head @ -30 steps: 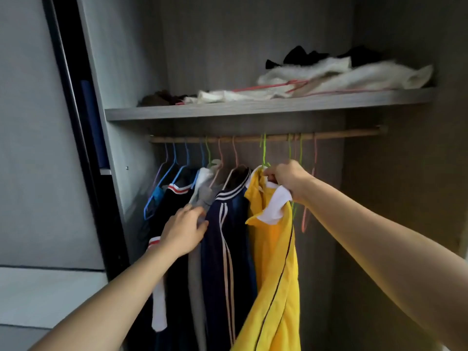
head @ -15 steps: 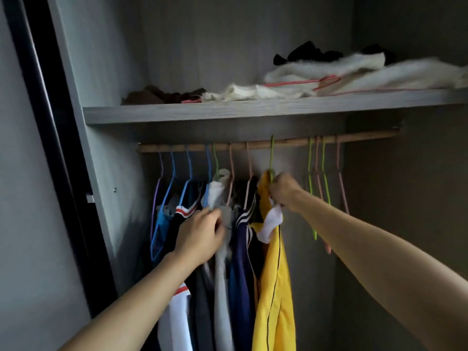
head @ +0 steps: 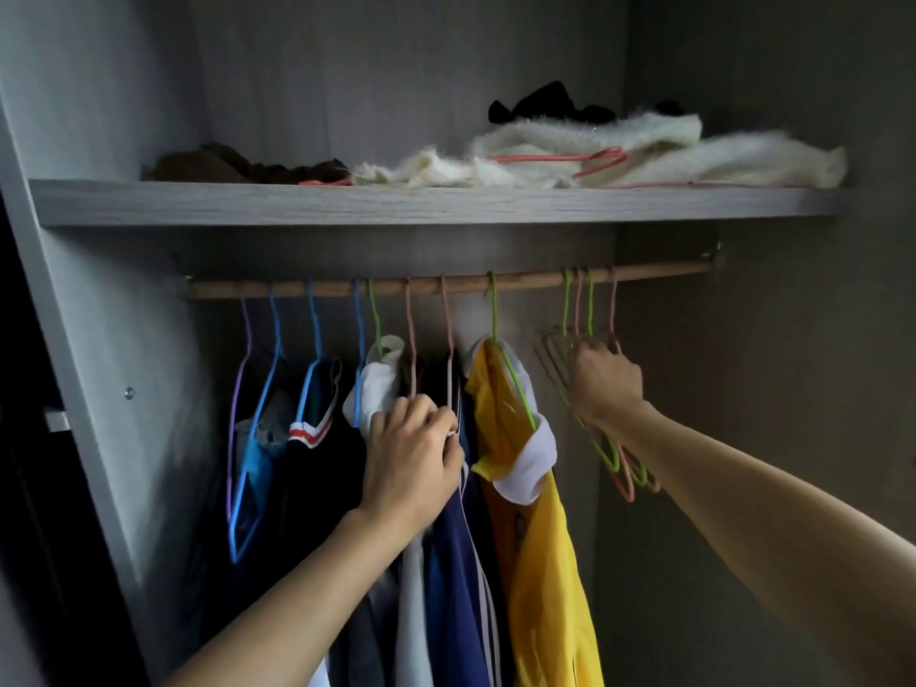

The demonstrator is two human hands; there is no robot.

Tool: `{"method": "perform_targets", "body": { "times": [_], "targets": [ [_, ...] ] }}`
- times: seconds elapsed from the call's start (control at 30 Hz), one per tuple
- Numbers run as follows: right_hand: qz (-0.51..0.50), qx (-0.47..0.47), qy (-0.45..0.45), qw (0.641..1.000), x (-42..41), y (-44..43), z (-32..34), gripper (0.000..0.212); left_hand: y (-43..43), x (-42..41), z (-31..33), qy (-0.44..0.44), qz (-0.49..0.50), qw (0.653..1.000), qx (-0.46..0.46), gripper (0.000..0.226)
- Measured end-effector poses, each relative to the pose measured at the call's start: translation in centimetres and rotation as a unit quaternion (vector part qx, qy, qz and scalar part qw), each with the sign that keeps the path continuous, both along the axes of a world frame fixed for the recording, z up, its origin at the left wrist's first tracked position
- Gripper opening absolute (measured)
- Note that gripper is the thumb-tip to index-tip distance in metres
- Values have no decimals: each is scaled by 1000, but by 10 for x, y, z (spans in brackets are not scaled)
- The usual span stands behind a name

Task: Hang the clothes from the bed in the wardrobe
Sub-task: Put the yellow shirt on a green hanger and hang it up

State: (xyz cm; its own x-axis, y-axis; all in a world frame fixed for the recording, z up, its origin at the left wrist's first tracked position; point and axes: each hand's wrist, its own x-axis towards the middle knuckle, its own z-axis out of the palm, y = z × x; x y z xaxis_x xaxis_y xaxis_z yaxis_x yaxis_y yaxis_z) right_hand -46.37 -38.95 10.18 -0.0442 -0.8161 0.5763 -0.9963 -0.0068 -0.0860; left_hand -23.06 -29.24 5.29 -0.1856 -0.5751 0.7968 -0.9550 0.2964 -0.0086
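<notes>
Head view is showing the yellow shirt hanging free on its green hanger from the rod, between the navy jacket and the empty hangers. The right hand, at its collar half a second ago, is now curling its fingers round those hangers. The left hand is still gripping the navy jacket, fingers clamped. This shirt seems done, and a hanger for the next garment is probably being fetched.

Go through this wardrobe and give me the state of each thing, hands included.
yellow shirt: hanging on the rail by a green hanger.
empty hangers: bunched on the rail, bare.
right hand: grips the empty hangers.
left hand: grips the navy jacket.
shelf: holds pale fabric.
</notes>
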Motion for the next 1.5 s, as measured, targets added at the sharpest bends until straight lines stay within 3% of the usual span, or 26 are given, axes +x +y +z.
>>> {"method": "perform_targets", "body": {
  "times": [0.1, 0.3, 0.67, 0.87, 1.03, 1.2, 1.5],
  "targets": [
    [10, -24, -67, 997, -7, 0, 16, 30, -4, -6, 2, 12, -17, 1000, 3, 23],
    [0, -54, -101, 993, -36, 13, 34, 23, 6, -20, 5, 0, -13, 1000, 25, 30],
    [85, -69, -32, 993, -126, 135, 21, 24, 64, -106, 25, 29, -67, 997, -21, 24],
    [71, -29, -42, 996, -261, 249, -33, 17, 122, -222, -26, 65, -142, 982, 103, 8],
    [-51, 13, -102, 993, -390, 352, -84, 18, 177, -346, -85, 27, -193, 956, 218, 12],
    [-159, 18, -135, 978, -512, 450, -114, 15, 217, -475, -115, -36, -258, 927, 269, 18],
    [-369, -7, -259, 893, -690, 599, -157, 16, 262, -698, -159, -102, -410, 849, 318, 18]
  ]
}}
